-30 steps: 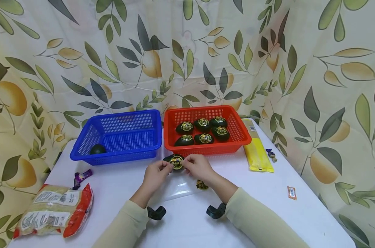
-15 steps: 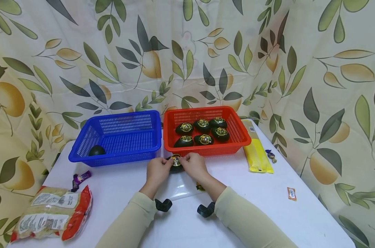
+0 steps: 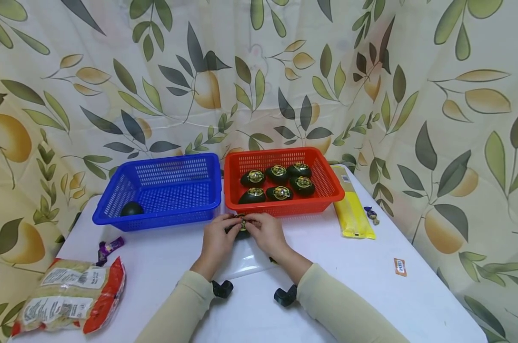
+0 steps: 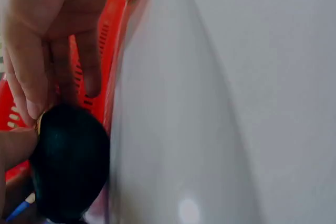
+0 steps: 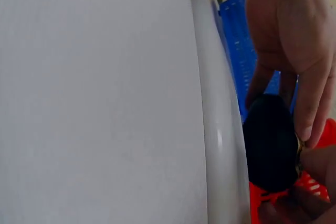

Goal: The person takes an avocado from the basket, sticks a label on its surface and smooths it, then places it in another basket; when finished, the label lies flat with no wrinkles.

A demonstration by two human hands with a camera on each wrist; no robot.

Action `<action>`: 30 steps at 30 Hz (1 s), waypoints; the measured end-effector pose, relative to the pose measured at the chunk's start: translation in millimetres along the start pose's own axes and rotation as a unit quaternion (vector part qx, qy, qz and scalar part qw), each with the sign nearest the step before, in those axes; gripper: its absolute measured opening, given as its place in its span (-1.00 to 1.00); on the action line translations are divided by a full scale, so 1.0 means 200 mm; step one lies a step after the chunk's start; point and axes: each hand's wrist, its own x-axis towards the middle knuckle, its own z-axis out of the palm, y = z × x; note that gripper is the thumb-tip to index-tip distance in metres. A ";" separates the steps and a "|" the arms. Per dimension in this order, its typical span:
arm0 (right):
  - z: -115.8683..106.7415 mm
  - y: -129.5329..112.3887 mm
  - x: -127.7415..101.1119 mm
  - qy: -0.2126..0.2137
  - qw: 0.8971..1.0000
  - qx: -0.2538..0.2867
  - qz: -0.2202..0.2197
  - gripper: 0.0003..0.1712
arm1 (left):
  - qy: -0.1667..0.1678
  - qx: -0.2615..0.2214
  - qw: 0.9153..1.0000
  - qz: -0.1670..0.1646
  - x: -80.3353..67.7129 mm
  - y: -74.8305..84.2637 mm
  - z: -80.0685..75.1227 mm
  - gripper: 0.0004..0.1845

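Observation:
A dark green avocado (image 3: 243,235) with a black and gold label sits just in front of the red basket (image 3: 284,207). My left hand (image 3: 217,239) holds it from the left, thumb and fingertips at the label's edge. From the other side my right hand (image 3: 268,233) holds the avocado, its fingertips on the label too. In the left wrist view the avocado's (image 4: 73,161) smooth side faces the camera, and only a gold sliver of label shows. Below the hands lies a clear plastic sheet (image 3: 244,267). My right wrist mostly covers another label on it.
Several labelled avocados (image 3: 279,192) lie in the red basket. The blue basket (image 3: 156,219) beside it holds one avocado (image 3: 132,208). A red and clear food bag (image 3: 70,295) and a purple wrapper (image 3: 112,245) are at left. A yellow packet (image 3: 354,214) and small candies stand right.
Both hands have drawn closer together over the avocado, and their fingers now cover most of its label. My right forearm hides more of the spare label on the sheet.

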 end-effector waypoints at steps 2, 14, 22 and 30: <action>0.00 0.00 -0.01 -0.005 1.000 -0.021 -0.015 -0.76 | -0.009 0.001 1.000 0.008 0.00 -0.01 -0.01 -0.77; -0.03 -0.02 0.00 -0.028 0.989 -0.081 -0.121 -0.65 | -0.043 -0.085 0.994 -0.051 0.02 -0.05 -0.04 -0.73; -0.03 -0.05 0.00 -0.032 0.977 -0.117 -0.175 -0.68 | -0.024 -0.145 0.985 -0.092 0.03 -0.07 -0.04 -0.79; -0.03 -0.04 0.04 -0.107 0.985 -0.096 -0.094 -0.50 | -0.054 -0.150 0.982 -0.101 0.00 -0.11 -0.04 -0.79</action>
